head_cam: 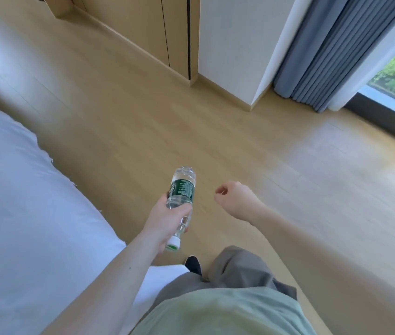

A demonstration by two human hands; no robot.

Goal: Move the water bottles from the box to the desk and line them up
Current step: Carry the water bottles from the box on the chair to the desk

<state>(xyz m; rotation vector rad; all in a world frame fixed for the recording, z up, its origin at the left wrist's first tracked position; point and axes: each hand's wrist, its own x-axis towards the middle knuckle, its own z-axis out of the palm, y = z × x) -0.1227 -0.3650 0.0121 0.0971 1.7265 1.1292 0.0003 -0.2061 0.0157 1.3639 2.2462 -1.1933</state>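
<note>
**Bottle carried across a bedroom, neck end in the left hand**

Head view: A pale wood floor (143, 131) fills the room, with a white bed (22, 201) along the left, wooden cabinet doors (157, 32) at the far wall and grey-blue curtains (324, 49) beside a window on the right. No box and no desk appear here.

The person's left hand (167, 221) is wrapped around a clear water bottle (182, 189) with a green label. The grip sits on the upper part, close to the white-and-green cap (172, 244), which points back toward the person's body. The bottle's long axis runs away from the person and slightly upward in the view, its base farthest from the grip. It is held in the air above the floor, touching nothing else.

The right hand (236, 199) hangs just beside it, fingers loosely curled, holding nothing.

The bottle lies nearly flat, cap toward the body, so it will probably need turning base-down before it can stand on the desk.
</note>
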